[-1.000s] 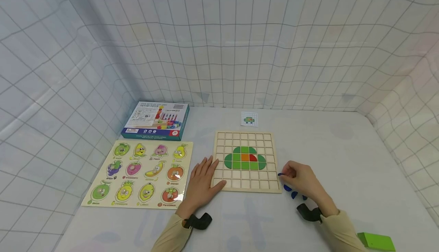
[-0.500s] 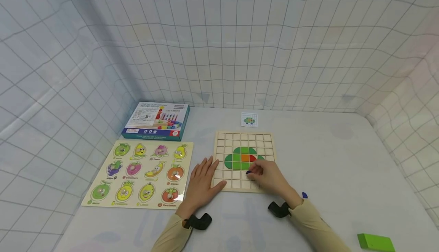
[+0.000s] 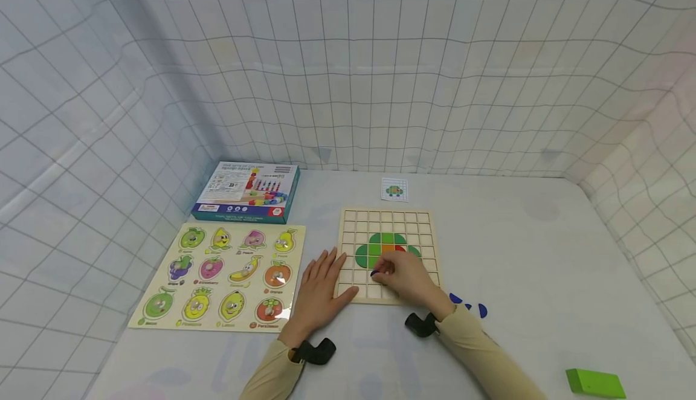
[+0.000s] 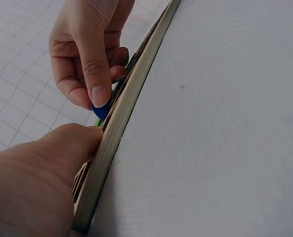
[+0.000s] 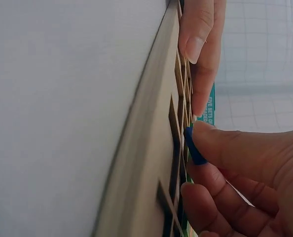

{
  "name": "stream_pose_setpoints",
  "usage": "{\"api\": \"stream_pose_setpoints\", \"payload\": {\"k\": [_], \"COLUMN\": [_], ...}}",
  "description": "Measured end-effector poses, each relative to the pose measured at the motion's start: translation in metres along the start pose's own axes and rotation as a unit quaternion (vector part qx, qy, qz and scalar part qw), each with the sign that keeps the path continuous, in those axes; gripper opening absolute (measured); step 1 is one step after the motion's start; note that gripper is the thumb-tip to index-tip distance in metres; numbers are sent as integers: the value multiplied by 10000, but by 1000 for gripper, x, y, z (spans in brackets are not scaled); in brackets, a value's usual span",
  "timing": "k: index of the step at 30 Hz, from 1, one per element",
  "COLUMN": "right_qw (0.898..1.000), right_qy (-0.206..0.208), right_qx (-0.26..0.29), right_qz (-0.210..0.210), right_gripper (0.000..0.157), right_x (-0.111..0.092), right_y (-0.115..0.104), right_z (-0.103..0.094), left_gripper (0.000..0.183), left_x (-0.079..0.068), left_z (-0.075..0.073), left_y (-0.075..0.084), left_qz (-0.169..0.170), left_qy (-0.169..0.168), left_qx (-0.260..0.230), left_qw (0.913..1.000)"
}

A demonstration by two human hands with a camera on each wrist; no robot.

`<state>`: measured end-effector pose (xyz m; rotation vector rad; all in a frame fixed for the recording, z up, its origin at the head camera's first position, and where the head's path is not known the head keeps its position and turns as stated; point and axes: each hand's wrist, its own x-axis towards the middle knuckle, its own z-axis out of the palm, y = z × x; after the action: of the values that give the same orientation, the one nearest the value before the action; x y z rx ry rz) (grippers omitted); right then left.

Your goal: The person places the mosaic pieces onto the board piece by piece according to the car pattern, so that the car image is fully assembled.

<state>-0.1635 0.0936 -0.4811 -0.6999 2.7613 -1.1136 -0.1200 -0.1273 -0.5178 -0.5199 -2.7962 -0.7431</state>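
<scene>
A square wooden grid board (image 3: 356, 292) lies mid-table, with green, orange and red pieces set in its cells. My left hand (image 3: 321, 288) rests flat at the board's left edge, fingers straight, thumb on the near left corner. Between thumb and fingertips my right hand (image 3: 405, 276) pinches a small blue piece (image 5: 195, 147), just over the cells below the green pieces. The left wrist view also shows this blue piece (image 4: 101, 110) under the thumb, close to the board. Several blue pieces, one a half-round piece (image 3: 483, 310), lie right of the board's near corner.
A small picture card (image 3: 394, 190) lies beyond the board. On the left are a fruit puzzle board (image 3: 217, 276) and, behind it, a toy box (image 3: 247, 191). A bright green block (image 3: 596, 383) sits at the near right. Grid-patterned curtains surround the table.
My right hand has carried the blue piece from the board's right side leftward over its lower cells. The left hand stays in place.
</scene>
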Motion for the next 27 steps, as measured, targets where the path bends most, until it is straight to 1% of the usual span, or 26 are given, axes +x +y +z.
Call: {"api": "stream_pose_setpoints", "payload": {"k": [3,9,16,21,27], "right_qw": [9999,9990,9990,9993,9990], "right_qy": [34,160,212,147,90], "right_qx": [-140,-412,-389,-347,-433], "right_qz": [-43,-92,-108,-74,-42], "right_gripper": [9,7,7,8,8], "right_x": [2,4,3,3,2], "right_y": [-2,-3,-2,-2,-2], "right_z": [2,3,3,3,3], "left_gripper": [70,70,71,71,71], "left_x": [0,0,0,0,0], "left_z": [0,0,-1,0,0], "left_y": [0,0,0,0,0], "left_qz": [41,20,24,30,35], "left_qy": [60,2,-13,11,11], "left_qx": [18,27,6,17,-7], "left_qw": [10000,10000,10000,10000,10000]}}
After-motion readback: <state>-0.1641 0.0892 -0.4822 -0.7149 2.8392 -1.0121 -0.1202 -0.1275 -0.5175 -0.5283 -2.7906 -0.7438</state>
